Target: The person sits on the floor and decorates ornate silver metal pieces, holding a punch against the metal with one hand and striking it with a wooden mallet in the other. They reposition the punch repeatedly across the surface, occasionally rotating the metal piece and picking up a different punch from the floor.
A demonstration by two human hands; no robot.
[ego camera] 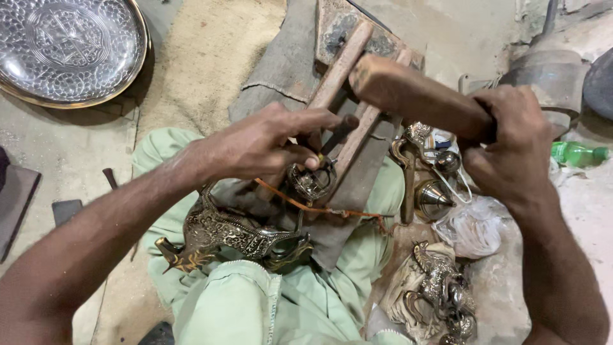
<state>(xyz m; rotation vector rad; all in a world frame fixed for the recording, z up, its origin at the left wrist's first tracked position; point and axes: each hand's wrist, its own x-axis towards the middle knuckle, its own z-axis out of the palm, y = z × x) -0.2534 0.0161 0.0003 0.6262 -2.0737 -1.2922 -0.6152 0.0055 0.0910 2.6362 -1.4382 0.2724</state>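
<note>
Green-trousered lap carries engraved brass vessel. Left hand pinches what looks like a punch over small brass fitting; right hand grips wooden mallet, raised.

One hammered tray, one green bottle, two hands: left, right.

Hammered silver tray upper left — green plastic bottle far right, clear plastic bag near it.
</note>
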